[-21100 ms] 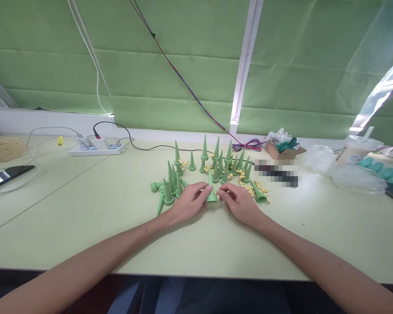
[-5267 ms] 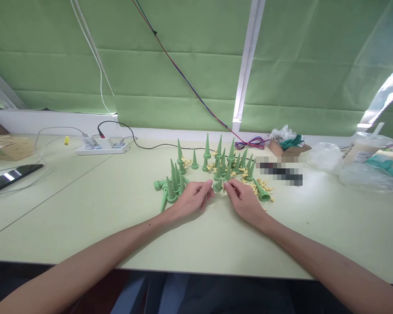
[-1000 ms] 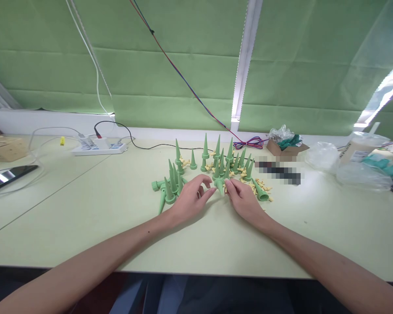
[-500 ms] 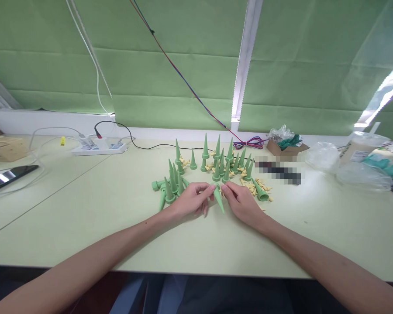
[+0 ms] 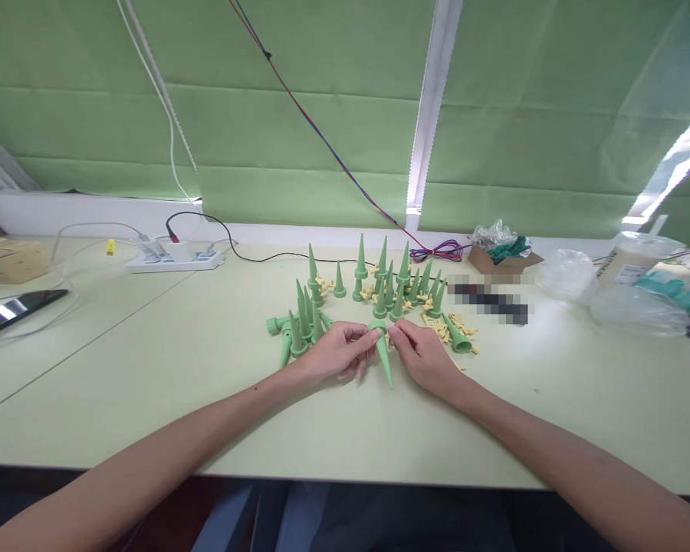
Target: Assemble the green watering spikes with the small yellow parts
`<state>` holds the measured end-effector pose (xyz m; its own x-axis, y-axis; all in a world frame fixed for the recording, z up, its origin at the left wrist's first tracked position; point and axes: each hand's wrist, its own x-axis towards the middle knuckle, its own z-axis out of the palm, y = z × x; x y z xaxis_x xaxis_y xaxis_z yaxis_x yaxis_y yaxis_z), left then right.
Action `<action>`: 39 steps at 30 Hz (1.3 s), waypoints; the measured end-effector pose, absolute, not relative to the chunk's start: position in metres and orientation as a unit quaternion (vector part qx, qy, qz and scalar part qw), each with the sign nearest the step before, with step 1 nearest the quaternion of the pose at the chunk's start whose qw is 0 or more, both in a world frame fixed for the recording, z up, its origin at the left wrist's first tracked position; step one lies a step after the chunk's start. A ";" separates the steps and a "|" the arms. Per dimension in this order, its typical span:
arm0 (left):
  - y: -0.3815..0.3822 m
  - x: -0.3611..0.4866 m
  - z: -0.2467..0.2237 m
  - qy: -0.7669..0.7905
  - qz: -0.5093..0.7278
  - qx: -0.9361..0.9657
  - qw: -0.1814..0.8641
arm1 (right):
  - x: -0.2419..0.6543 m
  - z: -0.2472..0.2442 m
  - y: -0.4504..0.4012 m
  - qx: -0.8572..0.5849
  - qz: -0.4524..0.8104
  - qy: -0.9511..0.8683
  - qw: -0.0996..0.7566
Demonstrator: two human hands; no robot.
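Observation:
My left hand (image 5: 349, 351) pinches a green plastic spike (image 5: 385, 362) by its wide capped end, with the point hanging down toward me. Just right of that cap, my right hand (image 5: 422, 351) has its thumb and fingers pressed together; whatever they hold is too small or hidden to name. Behind both hands stand several similar green spikes (image 5: 362, 261), points up. Small yellow pieces (image 5: 437, 330) lie scattered among and beside them. Near my right hand one hollow green spike (image 5: 458, 337) lies on its side, its open end facing me.
A power strip (image 5: 175, 261) with plugs and a dark phone or tablet (image 5: 20, 310) are at the left. Toward the back right are a small cardboard box (image 5: 503, 267), a blurred-out dark object (image 5: 488, 299) and clear plastic bags (image 5: 638, 310). The table edge (image 5: 345, 481) runs close in front of me.
The held spike has tilted so that its point hangs lower and its capped end shows more. Both hands stay almost in place.

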<state>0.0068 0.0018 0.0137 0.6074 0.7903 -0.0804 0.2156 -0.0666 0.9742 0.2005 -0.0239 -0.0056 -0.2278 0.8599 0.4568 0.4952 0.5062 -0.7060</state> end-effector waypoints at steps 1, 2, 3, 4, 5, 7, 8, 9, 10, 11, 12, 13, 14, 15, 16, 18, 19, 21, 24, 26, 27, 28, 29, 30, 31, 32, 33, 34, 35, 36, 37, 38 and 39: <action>0.002 0.006 0.013 0.366 0.250 0.691 0.572 | 0.201 -0.006 -0.024 -0.449 0.215 -0.753 0.429; 0.002 0.006 0.012 0.365 0.251 0.695 0.566 | 0.200 -0.006 -0.023 -0.449 0.219 -0.753 0.428; 0.002 0.006 0.012 0.365 0.254 0.699 0.560 | 0.200 -0.006 -0.023 -0.450 0.224 -0.752 0.427; 0.001 0.006 0.012 0.366 0.258 0.703 0.553 | 0.200 -0.006 -0.023 -0.451 0.229 -0.751 0.426; 0.000 0.006 0.013 0.367 0.263 0.707 0.544 | 0.199 -0.006 -0.024 -0.451 0.234 -0.749 0.425; -0.002 0.007 0.015 0.370 0.272 0.715 0.527 | 0.198 -0.006 -0.024 -0.451 0.241 -0.747 0.426; -0.003 0.007 0.016 0.372 0.277 0.718 0.519 | 0.197 -0.006 -0.025 -0.450 0.244 -0.745 0.427; -0.004 0.008 0.017 0.373 0.280 0.720 0.513 | 0.197 -0.006 -0.025 -0.449 0.248 -0.744 0.428; -0.005 0.008 0.019 0.375 0.284 0.723 0.507 | 0.197 -0.005 -0.025 -0.449 0.255 -0.741 0.429; -0.006 0.008 0.020 0.376 0.287 0.725 0.501 | 0.196 -0.006 -0.025 -0.448 0.264 -0.738 0.430; -0.007 0.009 0.020 0.376 0.291 0.728 0.494 | 0.196 -0.006 -0.025 -0.448 0.275 -0.734 0.431; -0.008 0.009 0.021 0.376 0.295 0.730 0.488 | 0.196 -0.006 -0.026 -0.447 0.288 -0.728 0.432; -0.009 0.010 0.021 0.376 0.298 0.734 0.481 | 0.196 -0.006 -0.026 -0.447 0.302 -0.722 0.434; -0.009 0.010 0.021 0.376 0.303 0.737 0.473 | 0.196 -0.007 -0.026 -0.446 0.317 -0.715 0.435; -0.009 0.010 0.021 0.375 0.309 0.741 0.463 | 0.196 -0.007 -0.026 -0.444 0.334 -0.707 0.437; -0.010 0.011 0.021 0.372 0.325 0.751 0.439 | 0.196 -0.008 -0.026 -0.435 0.372 -0.690 0.443; -0.010 0.011 0.021 0.370 0.335 0.756 0.424 | 0.195 -0.009 -0.026 -0.428 0.394 -0.679 0.448; -0.010 0.012 0.021 0.364 0.354 0.767 0.393 | 0.195 -0.010 -0.026 -0.411 0.437 -0.657 0.457; -0.009 0.011 0.021 0.360 0.369 0.780 0.356 | 0.194 -0.010 -0.026 -0.391 0.489 -0.625 0.466; -0.009 0.011 0.021 0.361 0.372 0.784 0.342 | 0.193 -0.009 -0.026 -0.384 0.510 -0.610 0.469; -0.010 0.011 0.021 0.364 0.371 0.784 0.338 | 0.193 -0.008 -0.026 -0.381 0.516 -0.606 0.471; -0.010 0.011 0.021 0.367 0.368 0.784 0.340 | 0.192 -0.007 -0.026 -0.379 0.518 -0.604 0.472; -0.011 0.011 0.022 0.368 0.361 0.783 0.347 | 0.192 -0.007 -0.026 -0.378 0.518 -0.604 0.473; -0.012 0.012 0.022 0.368 0.355 0.780 0.360 | 0.192 -0.006 -0.026 -0.377 0.518 -0.605 0.474; -0.013 0.012 0.023 0.366 0.349 0.776 0.377 | 0.192 -0.006 -0.026 -0.377 0.517 -0.606 0.473; -0.013 0.013 0.023 0.362 0.346 0.770 0.395 | 0.192 -0.005 -0.026 -0.378 0.515 -0.606 0.473; -0.013 0.014 0.024 0.358 0.346 0.762 0.415 | 0.192 -0.005 -0.025 -0.379 0.513 -0.608 0.473; -0.013 0.014 0.024 0.355 0.350 0.752 0.433 | 0.192 -0.005 -0.025 -0.382 0.510 -0.610 0.472; -0.013 0.015 0.024 0.353 0.355 0.741 0.448 | 0.193 -0.004 -0.024 -0.384 0.504 -0.614 0.470; -0.012 0.015 0.023 0.353 0.358 0.732 0.461 | 0.194 -0.003 -0.024 -0.385 0.497 -0.621 0.468; -0.012 0.015 0.023 0.354 0.358 0.724 0.472 | 0.194 -0.003 -0.024 -0.386 0.489 -0.629 0.466; -0.011 0.016 0.023 0.355 0.357 0.718 0.481 | 0.195 -0.003 -0.024 -0.385 0.480 -0.638 0.463; -0.010 0.016 0.023 0.356 0.354 0.713 0.490 | 0.196 -0.002 -0.024 -0.384 0.473 -0.646 0.460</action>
<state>0.0155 -0.0098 0.0231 0.4960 0.8543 0.1552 0.1615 -0.2664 0.9502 0.1956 -0.0235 -0.0024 -0.2821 0.9312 0.2310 0.0609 0.2577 -0.9643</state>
